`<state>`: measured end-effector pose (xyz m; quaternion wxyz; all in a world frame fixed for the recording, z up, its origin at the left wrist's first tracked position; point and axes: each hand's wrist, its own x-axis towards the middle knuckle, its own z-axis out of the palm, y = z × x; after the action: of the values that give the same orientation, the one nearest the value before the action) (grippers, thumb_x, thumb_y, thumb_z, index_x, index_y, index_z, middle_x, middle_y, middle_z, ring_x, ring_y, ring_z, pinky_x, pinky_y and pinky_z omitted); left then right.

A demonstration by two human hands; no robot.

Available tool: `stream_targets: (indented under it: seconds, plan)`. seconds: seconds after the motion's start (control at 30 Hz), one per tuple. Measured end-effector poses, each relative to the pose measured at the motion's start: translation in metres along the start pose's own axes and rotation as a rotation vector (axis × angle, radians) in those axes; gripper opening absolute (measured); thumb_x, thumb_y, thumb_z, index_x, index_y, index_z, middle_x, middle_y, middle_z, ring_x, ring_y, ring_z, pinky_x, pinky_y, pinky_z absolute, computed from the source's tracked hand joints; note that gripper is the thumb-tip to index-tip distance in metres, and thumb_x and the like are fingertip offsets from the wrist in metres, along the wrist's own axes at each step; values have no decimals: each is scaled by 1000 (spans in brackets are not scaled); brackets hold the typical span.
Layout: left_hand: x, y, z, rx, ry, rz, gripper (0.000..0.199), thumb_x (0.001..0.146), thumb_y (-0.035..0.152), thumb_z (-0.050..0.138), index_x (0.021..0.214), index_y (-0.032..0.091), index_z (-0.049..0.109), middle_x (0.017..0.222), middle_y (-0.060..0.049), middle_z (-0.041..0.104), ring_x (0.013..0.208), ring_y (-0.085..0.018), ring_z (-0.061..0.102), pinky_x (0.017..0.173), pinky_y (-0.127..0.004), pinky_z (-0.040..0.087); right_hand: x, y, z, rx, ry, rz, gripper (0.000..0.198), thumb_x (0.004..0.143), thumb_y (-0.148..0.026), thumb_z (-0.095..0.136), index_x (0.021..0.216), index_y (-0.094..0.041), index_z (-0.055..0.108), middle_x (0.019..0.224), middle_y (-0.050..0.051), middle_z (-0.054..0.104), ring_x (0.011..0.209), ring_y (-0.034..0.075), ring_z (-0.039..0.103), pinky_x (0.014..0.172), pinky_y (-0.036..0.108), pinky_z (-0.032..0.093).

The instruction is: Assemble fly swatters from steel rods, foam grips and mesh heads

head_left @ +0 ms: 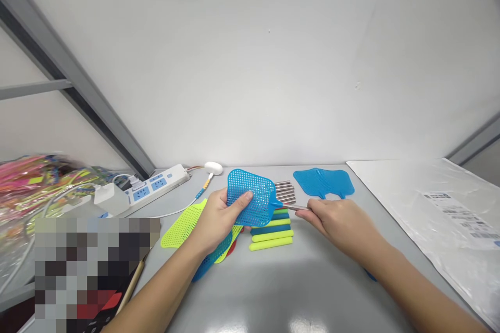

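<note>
My left hand (224,218) grips a blue perforated fly swatter head (255,195), thumb on its front face. A thin metal rod (291,207) meets the neck of that head, and the fingers of my right hand (332,216) are closed on the rod. Behind the swatter lie several metal rods (285,192) with yellow and blue handle grips (272,237) pointing toward me. Under my left hand rests a pile of loose swatter heads, with a yellow one (179,226) and a blue one (213,260) showing; red peeks out between them.
Two blue swatter heads (324,182) lie at the back right. A white plastic package (441,218) covers the right side. At left are a power strip (156,187), a white device (213,168) on a cable, and bagged colourful items (42,187). A blue tip (370,274) shows beside my right forearm.
</note>
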<state>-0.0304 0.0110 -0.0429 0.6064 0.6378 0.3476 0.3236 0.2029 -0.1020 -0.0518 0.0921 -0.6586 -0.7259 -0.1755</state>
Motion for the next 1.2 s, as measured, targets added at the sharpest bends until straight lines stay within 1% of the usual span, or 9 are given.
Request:
stream_targets:
  seconds: [0.17,0.37,0.53,0.63,0.73,0.83,1.0,1.1,1.2]
  plan:
    - [2,-4,3,28,-11,5,32,87,45,59,78,14,60,68,-5,68,50,-16,62,48,-27,54,1,2,-1,-32,-26,27,51,100,-54,28,69,-21,53,59,2,63,51,20,56,52,30,14]
    - [-2,4,15,-41,3,58,26,86,41,62,95,17,59,83,-5,71,57,-16,65,55,-30,58,4,14,-12,315,-177,215,42,94,-61,36,84,-24,54,56,-3,58,51,17,53,47,26,21]
    - [4,5,10,-145,282,89,44,78,42,70,113,19,57,85,-3,69,52,-15,63,44,-27,54,2,19,-17,500,-109,216,29,96,-51,42,93,-26,56,68,-3,63,55,16,53,52,27,31]
    - [13,0,-1,-219,483,110,49,73,41,74,113,18,59,77,0,66,48,-11,59,41,-21,49,4,15,-14,521,-64,233,28,98,-46,39,93,-26,58,72,-2,65,59,16,56,54,28,32]
    - [17,-2,-2,-423,554,156,40,74,41,73,105,18,61,77,1,65,56,-11,60,46,-18,47,5,4,-8,529,-44,245,29,99,-44,36,93,-25,58,71,-1,65,60,18,58,54,28,33]
    - [9,-4,11,-438,486,182,33,80,45,67,97,17,62,82,-2,67,63,-13,63,54,-22,50,3,-13,-3,605,-41,213,28,99,-42,37,98,-25,59,77,1,68,65,19,61,56,29,36]
    - [-13,-13,41,-249,185,115,38,88,52,53,97,16,61,84,-4,67,60,-13,61,60,-26,49,-5,-39,-3,745,-46,136,24,99,-35,38,104,-24,58,89,3,71,71,19,65,59,28,40]
    - [-18,-18,47,-239,138,101,45,91,56,45,90,15,62,68,-2,63,56,-14,60,61,-27,47,-8,-45,-4,746,-40,104,23,98,-33,39,103,-23,59,82,3,71,61,18,63,55,27,38]
    - [-18,-22,46,-260,114,121,47,93,55,40,89,15,63,70,-3,63,57,-14,59,61,-27,46,-10,-46,-3,733,-42,92,22,98,-34,40,102,-23,58,75,1,69,55,17,59,53,27,35]
